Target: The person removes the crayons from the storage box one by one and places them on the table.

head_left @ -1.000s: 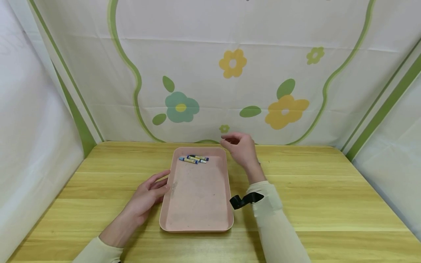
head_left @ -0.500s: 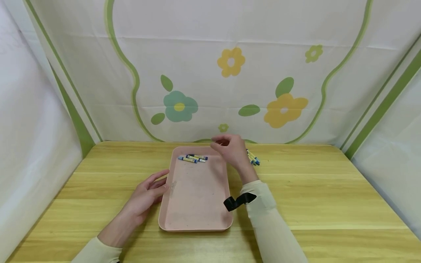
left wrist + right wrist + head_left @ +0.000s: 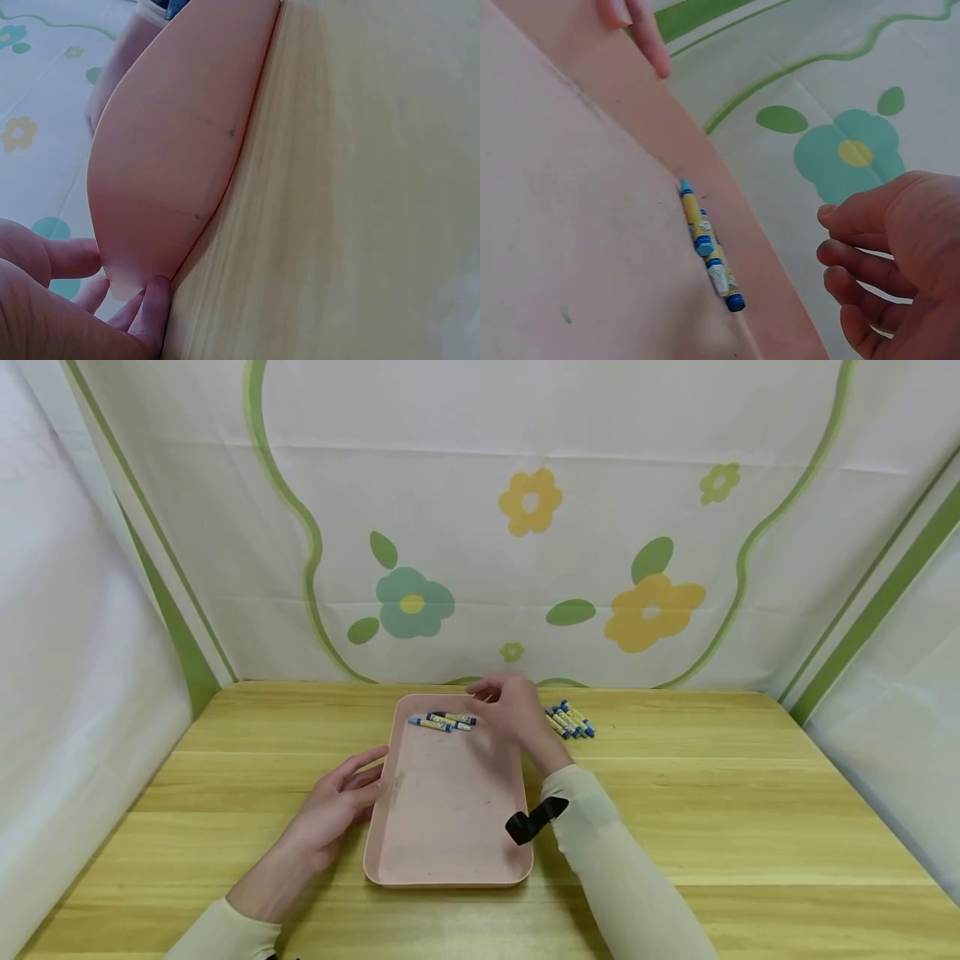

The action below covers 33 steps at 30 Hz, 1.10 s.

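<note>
A shallow pink tray (image 3: 450,818) lies lengthwise on the wooden table. My left hand (image 3: 330,814) rests at its left side, fingers and thumb extended. In the left wrist view, those fingertips (image 3: 156,292) touch the tray's outer wall and rim. Inside the far end of the tray lie three crayons (image 3: 432,725) in yellow and blue wrappers, bunched together; one has a light blue tip, another a white one. Over the tray's far right corner hovers my right hand (image 3: 510,710), fingers loosely bent. The right wrist view shows nothing between the fingers of that hand (image 3: 900,262).
Several more crayons (image 3: 572,720) form a small pile on the table (image 3: 712,810), just right of the tray's far end. White cloth with printed flowers (image 3: 412,603) hangs behind the table, and cloth walls stand at both sides.
My right hand has moved left from above the crayon pile to above the tray's far right corner, uncovering the pile. The left hand, tray and three crayons in it stay put.
</note>
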Each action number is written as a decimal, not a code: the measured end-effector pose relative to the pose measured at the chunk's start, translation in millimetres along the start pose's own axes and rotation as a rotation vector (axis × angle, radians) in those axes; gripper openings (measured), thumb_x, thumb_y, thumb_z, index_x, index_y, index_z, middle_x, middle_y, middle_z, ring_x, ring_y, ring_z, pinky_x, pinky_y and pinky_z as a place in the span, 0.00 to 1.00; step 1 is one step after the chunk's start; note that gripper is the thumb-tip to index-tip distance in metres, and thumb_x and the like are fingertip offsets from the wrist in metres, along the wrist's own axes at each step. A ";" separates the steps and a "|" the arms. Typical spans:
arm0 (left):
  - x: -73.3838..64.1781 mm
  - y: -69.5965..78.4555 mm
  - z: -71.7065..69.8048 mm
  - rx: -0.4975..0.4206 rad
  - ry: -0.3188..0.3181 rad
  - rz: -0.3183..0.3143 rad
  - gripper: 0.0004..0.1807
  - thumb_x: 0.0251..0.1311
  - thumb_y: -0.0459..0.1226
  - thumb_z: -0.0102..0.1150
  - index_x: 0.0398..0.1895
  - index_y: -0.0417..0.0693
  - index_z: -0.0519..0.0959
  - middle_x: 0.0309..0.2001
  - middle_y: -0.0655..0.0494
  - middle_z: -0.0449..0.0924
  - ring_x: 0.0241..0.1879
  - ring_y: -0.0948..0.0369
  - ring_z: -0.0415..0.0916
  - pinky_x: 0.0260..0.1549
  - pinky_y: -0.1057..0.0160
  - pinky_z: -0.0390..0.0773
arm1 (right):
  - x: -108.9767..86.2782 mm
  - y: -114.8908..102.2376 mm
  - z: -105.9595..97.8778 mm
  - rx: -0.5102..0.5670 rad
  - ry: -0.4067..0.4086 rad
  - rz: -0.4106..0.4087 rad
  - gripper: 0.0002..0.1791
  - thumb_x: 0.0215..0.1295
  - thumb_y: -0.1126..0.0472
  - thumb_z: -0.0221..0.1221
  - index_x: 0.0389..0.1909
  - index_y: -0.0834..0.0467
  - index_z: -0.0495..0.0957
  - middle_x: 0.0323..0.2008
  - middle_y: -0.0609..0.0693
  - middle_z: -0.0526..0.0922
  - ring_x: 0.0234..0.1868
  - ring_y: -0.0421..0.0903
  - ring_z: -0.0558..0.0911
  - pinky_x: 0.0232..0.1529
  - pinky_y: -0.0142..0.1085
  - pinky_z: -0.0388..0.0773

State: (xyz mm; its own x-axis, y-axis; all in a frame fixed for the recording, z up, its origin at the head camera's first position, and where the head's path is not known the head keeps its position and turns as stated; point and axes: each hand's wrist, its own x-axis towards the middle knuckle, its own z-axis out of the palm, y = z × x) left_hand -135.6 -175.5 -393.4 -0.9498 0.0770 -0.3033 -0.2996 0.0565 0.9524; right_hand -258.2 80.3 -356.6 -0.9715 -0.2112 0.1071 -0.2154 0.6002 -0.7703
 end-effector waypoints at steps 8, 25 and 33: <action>0.0 0.2 0.0 -0.006 -0.001 0.000 0.32 0.78 0.34 0.55 0.82 0.53 0.63 0.81 0.41 0.63 0.77 0.47 0.67 0.56 0.65 0.78 | 3.6 -5.0 12.4 -0.063 -0.043 -0.091 0.13 0.71 0.56 0.69 0.52 0.57 0.90 0.41 0.49 0.90 0.42 0.46 0.85 0.45 0.40 0.84; -0.1 -3.2 0.3 -0.008 0.006 -0.008 0.32 0.78 0.35 0.56 0.82 0.53 0.64 0.81 0.40 0.63 0.76 0.47 0.68 0.57 0.63 0.78 | 9.3 -3.1 25.9 0.006 -0.155 -0.024 0.12 0.71 0.59 0.69 0.52 0.56 0.90 0.41 0.47 0.89 0.42 0.44 0.84 0.43 0.37 0.82; 0.9 -1.5 -0.3 -0.009 0.002 -0.009 0.32 0.78 0.36 0.56 0.82 0.54 0.64 0.81 0.41 0.63 0.77 0.47 0.68 0.58 0.63 0.78 | 12.9 -6.1 31.6 -0.128 -0.157 -0.013 0.10 0.70 0.55 0.70 0.49 0.51 0.91 0.39 0.43 0.89 0.39 0.43 0.83 0.44 0.38 0.79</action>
State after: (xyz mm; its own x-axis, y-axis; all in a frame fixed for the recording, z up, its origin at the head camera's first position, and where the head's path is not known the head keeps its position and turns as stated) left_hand -136.0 -175.8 -395.1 -0.9474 0.0741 -0.3114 -0.3085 0.0485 0.9500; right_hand -266.4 49.6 -370.4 -0.9433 -0.3318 0.0094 -0.2486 0.6873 -0.6825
